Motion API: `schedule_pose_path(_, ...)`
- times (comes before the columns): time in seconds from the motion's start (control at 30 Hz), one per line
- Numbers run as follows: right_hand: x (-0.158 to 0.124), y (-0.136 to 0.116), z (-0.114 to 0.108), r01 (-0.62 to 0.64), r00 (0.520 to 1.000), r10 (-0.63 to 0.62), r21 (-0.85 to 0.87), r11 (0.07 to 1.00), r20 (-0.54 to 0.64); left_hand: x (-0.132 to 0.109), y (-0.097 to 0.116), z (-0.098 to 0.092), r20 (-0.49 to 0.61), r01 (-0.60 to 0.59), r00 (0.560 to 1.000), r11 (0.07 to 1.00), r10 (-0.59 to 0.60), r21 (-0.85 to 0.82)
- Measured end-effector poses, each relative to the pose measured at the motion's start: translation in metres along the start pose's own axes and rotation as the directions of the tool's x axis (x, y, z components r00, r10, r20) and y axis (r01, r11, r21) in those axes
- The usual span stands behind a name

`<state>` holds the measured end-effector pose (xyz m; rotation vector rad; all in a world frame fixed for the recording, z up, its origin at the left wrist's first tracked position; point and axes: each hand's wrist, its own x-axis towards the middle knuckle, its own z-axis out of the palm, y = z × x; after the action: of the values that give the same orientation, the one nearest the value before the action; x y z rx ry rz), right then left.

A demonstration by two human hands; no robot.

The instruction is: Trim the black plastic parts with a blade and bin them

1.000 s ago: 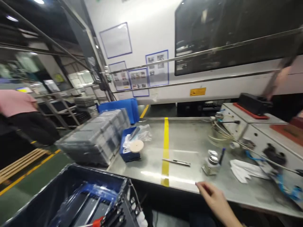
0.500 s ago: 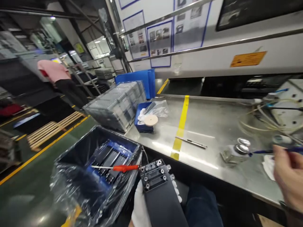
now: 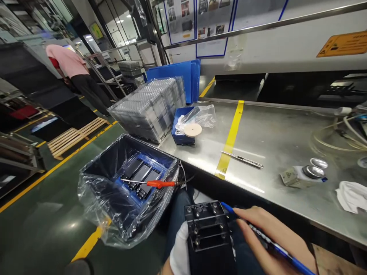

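Observation:
My left hand [image 3: 180, 248], in a white glove, grips a black rectangular part [image 3: 210, 244] low in the view. Its upper end has slots and several round posts. My bare right hand [image 3: 275, 238] is closed around a slim blue pen-shaped tool [image 3: 265, 238], whose blue tip lies at the part's upper right corner; whether they touch I cannot tell. An orange-handled screwdriver [image 3: 160, 184] hangs over a plastic-lined bin [image 3: 103, 156] of similar black parts [image 3: 140, 172] at the left.
On the metal bench [image 3: 275, 133] are a metal-capped bottle [image 3: 304, 175], a white cloth [image 3: 351, 196], a thin metal tool [image 3: 242, 159] and a small blue box [image 3: 183, 138] with a round tan disc [image 3: 192, 130]. Clear trays [image 3: 149, 110] are stacked behind. Another person [image 3: 69, 65] stands far left.
My right hand has come left from beside the bottle to the black part, bringing the blue tool along. The black part has shifted right in view, and the camera has turned.

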<state>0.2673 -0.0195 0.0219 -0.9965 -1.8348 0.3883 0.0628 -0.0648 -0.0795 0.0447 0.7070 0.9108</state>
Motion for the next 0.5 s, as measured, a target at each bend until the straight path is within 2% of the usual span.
schedule_pose_path(0.13,-0.005,-0.001,0.015,-0.002,1.0,0.0,0.071,0.997,0.022,-0.004,0.001,0.003,0.048,-0.032,0.998,0.997,0.035,-0.07)
schedule_pose_path(0.27,-0.002,-0.004,0.025,0.006,1.0,-0.005,0.099,0.995,-0.012,-0.006,0.008,0.016,0.141,0.051,0.989,0.994,-0.038,-0.094)
schedule_pose_path(0.37,0.001,-0.007,0.024,-0.006,1.0,0.005,0.102,0.995,0.013,-0.006,0.009,0.021,0.185,0.062,0.982,0.991,-0.038,-0.123)
schedule_pose_path(0.5,-0.003,-0.007,0.017,-0.019,0.997,0.014,0.068,0.998,0.072,-0.005,0.01,0.023,0.171,0.041,0.985,0.993,-0.022,-0.113)
